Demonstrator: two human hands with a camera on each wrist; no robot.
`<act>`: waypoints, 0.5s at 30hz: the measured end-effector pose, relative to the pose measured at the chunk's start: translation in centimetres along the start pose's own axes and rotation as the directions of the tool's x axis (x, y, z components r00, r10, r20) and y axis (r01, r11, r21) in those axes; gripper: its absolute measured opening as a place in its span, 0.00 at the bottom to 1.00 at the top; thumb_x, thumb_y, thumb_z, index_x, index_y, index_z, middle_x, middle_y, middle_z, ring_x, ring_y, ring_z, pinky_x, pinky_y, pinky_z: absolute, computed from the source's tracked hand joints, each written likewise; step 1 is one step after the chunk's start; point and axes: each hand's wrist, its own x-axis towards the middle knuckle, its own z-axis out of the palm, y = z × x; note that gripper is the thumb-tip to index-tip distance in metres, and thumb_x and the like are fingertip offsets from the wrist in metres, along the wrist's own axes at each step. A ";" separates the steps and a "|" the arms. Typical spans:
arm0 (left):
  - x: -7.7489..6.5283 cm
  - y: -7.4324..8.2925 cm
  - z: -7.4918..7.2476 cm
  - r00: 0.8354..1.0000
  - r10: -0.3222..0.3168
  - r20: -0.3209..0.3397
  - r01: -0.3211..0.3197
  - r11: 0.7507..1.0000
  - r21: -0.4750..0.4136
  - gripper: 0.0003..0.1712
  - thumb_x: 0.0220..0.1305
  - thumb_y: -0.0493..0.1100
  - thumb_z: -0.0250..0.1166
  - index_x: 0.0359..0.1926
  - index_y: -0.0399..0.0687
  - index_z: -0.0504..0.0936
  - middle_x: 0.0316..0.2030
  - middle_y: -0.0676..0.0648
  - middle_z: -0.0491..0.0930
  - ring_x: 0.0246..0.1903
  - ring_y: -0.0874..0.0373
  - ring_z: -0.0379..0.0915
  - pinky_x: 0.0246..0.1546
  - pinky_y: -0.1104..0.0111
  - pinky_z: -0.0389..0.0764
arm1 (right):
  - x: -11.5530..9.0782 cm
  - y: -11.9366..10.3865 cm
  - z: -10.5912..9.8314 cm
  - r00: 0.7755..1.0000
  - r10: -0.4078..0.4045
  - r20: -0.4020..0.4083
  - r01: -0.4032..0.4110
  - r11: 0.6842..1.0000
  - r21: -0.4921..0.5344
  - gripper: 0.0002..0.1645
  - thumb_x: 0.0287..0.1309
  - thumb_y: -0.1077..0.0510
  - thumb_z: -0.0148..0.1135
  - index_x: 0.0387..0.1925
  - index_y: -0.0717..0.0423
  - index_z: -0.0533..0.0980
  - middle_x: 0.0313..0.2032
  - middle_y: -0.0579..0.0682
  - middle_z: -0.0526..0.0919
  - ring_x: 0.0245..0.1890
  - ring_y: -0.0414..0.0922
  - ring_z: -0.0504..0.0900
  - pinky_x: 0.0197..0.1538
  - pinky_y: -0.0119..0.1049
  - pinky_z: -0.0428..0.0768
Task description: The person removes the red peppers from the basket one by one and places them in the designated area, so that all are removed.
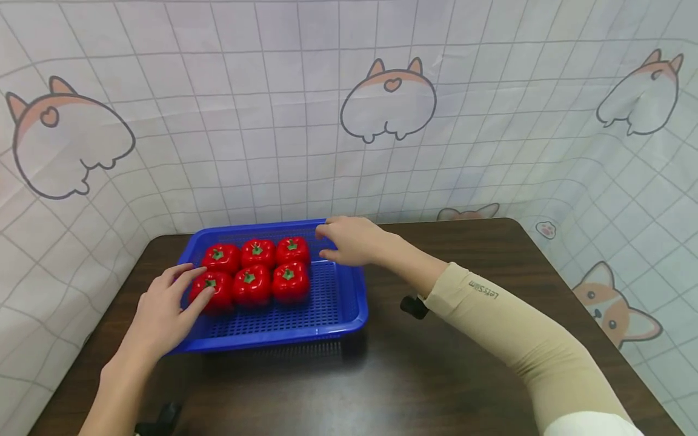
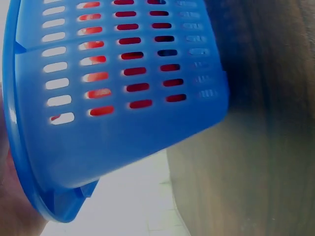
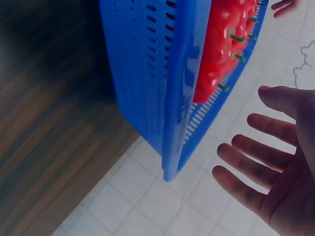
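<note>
Several glossy red bell peppers with green stems stand in two rows in a blue plastic basket (image 1: 327,330). My left hand (image 1: 163,309) is over the basket's left side, its fingers loosely bent and spread. In the head view, its thumb and forefinger overlap the front-left pepper (image 1: 220,297). Over the basket's back right part hovers my right hand (image 1: 351,240), fingers apart and nothing in them. The right wrist view shows that hand (image 3: 275,162) beyond the rim, palm bare, with the peppers (image 3: 214,64) to its left. Only the basket's slotted outer wall (image 2: 123,137) fills the left wrist view.
The basket stands toward the back left of a dark wooden table (image 1: 436,369). Behind and beside it hangs a white gridded cloth (image 1: 305,151) with cartoon corgis. A small black object (image 1: 414,307) shows beneath the right wrist, another (image 1: 160,421) near the left forearm.
</note>
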 end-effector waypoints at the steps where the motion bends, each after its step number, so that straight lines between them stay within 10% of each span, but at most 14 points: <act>1: -0.2 -0.1 -0.1 1.000 -0.007 -0.004 0.007 1.000 -0.010 0.27 0.72 0.50 0.64 0.64 0.37 0.77 0.64 0.27 0.68 0.60 0.23 0.62 0.50 0.24 0.61 | 0.3 -0.2 0.0 1.000 -0.005 0.002 0.005 1.000 0.002 0.21 0.70 0.46 0.64 0.59 0.50 0.80 0.53 0.50 0.82 0.50 0.47 0.83 0.49 0.45 0.84; 15: -2.3 -1.2 -0.1 0.996 -0.086 -0.014 0.085 0.993 -0.086 0.27 0.76 0.50 0.59 0.67 0.37 0.75 0.69 0.29 0.63 0.64 0.22 0.56 0.53 0.22 0.55 | 3.1 -2.3 1.1 0.995 -0.044 0.086 0.040 0.998 0.045 0.31 0.68 0.46 0.65 0.68 0.52 0.74 0.59 0.51 0.78 0.57 0.46 0.80 0.51 0.43 0.83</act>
